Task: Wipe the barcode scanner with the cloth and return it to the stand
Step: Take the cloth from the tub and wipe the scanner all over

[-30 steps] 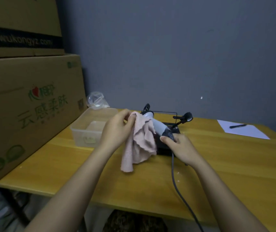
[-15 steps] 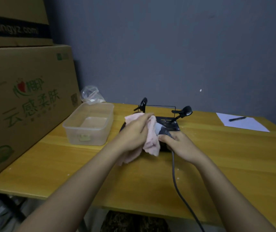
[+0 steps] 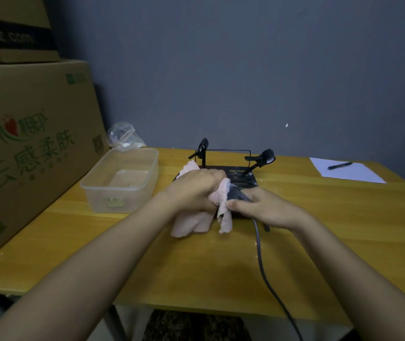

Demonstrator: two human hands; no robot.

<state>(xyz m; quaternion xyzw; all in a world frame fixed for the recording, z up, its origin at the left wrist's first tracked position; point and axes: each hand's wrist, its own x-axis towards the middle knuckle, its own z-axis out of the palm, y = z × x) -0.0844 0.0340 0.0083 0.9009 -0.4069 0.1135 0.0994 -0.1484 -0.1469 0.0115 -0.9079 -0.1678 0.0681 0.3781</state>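
Observation:
My left hand (image 3: 194,190) is closed around a pink cloth (image 3: 196,222) and presses it over the head of the barcode scanner (image 3: 236,194). Only a small dark grey part of the scanner shows between my hands. My right hand (image 3: 263,207) grips the scanner's handle, and its grey cable (image 3: 260,257) runs down toward the table's front edge. The black stand (image 3: 242,179), with a wire frame and two clip arms, sits on the table just behind my hands.
A clear plastic container (image 3: 122,180) stands left of the stand, with a crumpled plastic bag (image 3: 122,136) behind it. Large cardboard boxes (image 3: 24,134) rise at the left. A sheet of paper (image 3: 351,173) with a black pen (image 3: 340,165) lies at the back right.
My left hand has moved right and down with the cloth, from the scanner's tip over its head, bunching the cloth. My right hand has lowered the scanner a little toward the stand.

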